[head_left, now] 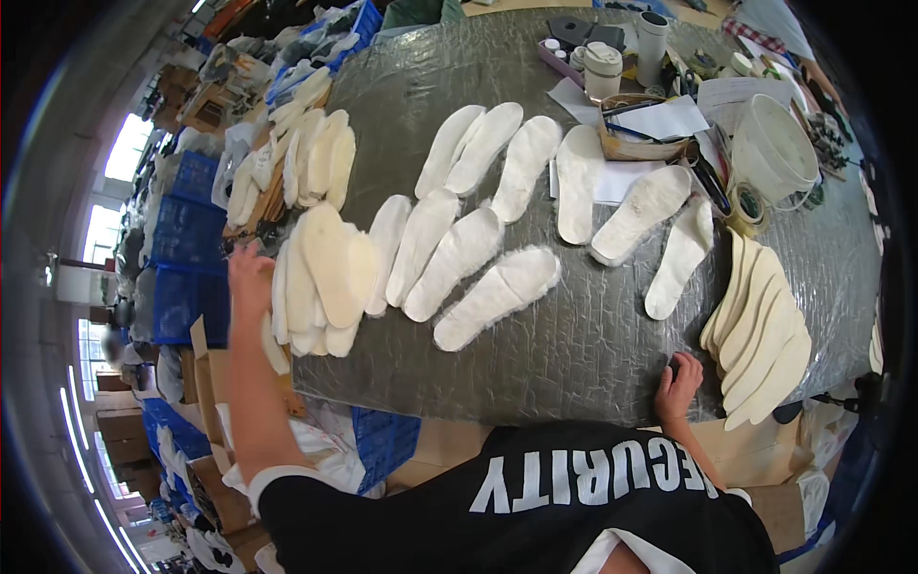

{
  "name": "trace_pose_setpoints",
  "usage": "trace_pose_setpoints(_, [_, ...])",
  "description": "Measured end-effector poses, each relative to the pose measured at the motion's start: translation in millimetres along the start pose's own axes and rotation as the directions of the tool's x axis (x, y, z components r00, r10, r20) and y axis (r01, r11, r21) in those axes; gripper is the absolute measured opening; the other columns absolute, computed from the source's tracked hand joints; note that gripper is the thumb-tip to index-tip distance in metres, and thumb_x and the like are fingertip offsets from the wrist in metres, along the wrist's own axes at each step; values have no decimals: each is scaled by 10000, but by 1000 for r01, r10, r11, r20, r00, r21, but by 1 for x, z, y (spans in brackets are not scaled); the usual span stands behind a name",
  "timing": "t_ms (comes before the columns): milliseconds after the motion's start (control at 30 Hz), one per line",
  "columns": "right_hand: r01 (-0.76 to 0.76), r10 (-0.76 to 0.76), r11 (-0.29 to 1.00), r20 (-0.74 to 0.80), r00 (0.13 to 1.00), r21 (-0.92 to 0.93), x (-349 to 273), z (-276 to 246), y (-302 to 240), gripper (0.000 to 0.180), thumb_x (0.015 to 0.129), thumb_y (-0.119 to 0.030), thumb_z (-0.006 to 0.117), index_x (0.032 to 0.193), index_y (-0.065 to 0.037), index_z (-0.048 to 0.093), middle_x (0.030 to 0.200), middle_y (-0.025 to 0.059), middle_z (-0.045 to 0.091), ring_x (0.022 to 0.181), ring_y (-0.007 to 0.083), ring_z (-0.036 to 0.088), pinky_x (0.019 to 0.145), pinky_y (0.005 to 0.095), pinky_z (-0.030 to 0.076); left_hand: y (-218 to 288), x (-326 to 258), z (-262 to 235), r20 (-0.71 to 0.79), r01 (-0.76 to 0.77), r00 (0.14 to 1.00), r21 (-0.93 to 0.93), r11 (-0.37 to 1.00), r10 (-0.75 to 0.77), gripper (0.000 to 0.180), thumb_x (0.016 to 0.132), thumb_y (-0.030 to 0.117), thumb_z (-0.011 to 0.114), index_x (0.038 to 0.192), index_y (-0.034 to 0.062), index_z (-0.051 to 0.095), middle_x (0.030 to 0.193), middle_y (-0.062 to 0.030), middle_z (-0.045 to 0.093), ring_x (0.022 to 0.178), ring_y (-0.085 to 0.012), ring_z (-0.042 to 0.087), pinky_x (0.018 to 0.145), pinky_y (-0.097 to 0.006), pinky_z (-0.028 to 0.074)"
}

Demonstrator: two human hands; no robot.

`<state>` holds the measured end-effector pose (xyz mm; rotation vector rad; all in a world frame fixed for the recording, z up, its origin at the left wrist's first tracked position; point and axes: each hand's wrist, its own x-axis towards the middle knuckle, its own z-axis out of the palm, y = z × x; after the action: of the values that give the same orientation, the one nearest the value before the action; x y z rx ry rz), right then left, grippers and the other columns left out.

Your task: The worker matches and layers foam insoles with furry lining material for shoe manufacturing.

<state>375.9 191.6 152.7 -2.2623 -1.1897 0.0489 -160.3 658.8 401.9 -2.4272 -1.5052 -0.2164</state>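
Observation:
My left hand (251, 275) reaches out past the left edge of the table, beside a pile of cream insoles (330, 263). Its fingers look apart and bent, close to some small dark items I cannot make out; nothing shows in its grasp. On the table's near right side rests my right hand (680, 386), fingers loosely spread and holding nothing. A fanned stack of cream insoles (760, 330) lies just right of it. Across the middle are several fluffy white insoles (497, 298), mostly laid singly, with a few overlapping at the back (486, 148).
The table (574, 354) has a crinkled dark covering. At its back right stand a white bucket (773, 148), a cardboard tray (641, 143) with pens, a white jar (602, 72) and tape rolls. More insoles (325, 158) and blue crates (191, 292) crowd the left.

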Motion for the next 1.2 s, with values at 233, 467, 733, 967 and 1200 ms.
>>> trace_pose_setpoints(233, [-39, 42, 998, -63, 997, 42, -1, -2, 3, 275, 874, -175, 574, 1103, -26, 538, 1165, 171, 529, 1112, 361, 467, 974, 453, 340, 119, -48, 111, 57, 291, 955, -1, 957, -290, 554, 758, 383, 746, 1143, 28, 565, 1294, -203, 525, 1242, -398, 415, 1035, -481, 326])
trace_pose_setpoints(467, [-60, 70, 992, -80, 994, 114, 0, 2, -6, 236, 855, -105, 588, 1066, -9, 546, 1160, 189, 519, 1101, 368, 469, 966, 438, 366, 81, -47, 146, 103, 503, 860, -331, 799, -499, 436, 835, 230, 678, 1135, -60, 550, 1081, -238, 629, 1021, -381, 586, 963, -448, 404])
trace_pose_setpoints(733, [-84, 92, 994, -111, 990, 69, -2, -2, -2, 209, 839, -93, 607, 1027, -15, 560, 1141, 178, 534, 1079, 360, 485, 953, 435, 378, 13, -64, 63, 316, 485, 659, -872, 65, -682, 404, 931, 185, 576, 1252, -51, 511, 1248, -200, 549, 1125, -300, 550, 964, -368, 449])
trace_pose_setpoints(967, [-84, 103, 984, -112, 988, 159, 22, 9, -23, 266, 729, -112, 694, 967, -49, 592, 1084, 154, 568, 1033, 349, 522, 890, 438, 426, -147, -158, 189, 64, 429, 883, -513, 743, -465, 266, 861, 15, 563, 1123, 17, 613, 1197, -187, 594, 1120, -351, 558, 979, -434, 441])
trace_pose_setpoints(1200, [-157, 192, 979, -334, 923, 129, 0, -54, 2, 270, 705, -26, 735, 930, -63, 590, 968, 121, 573, 897, 305, 571, 771, 379, 481, -159, -121, 185, -240, 240, 910, -361, 901, -339, 239, 853, 86, 623, 1080, 13, 632, 1114, -181, 625, 1055, -331, 588, 925, -433, 460])
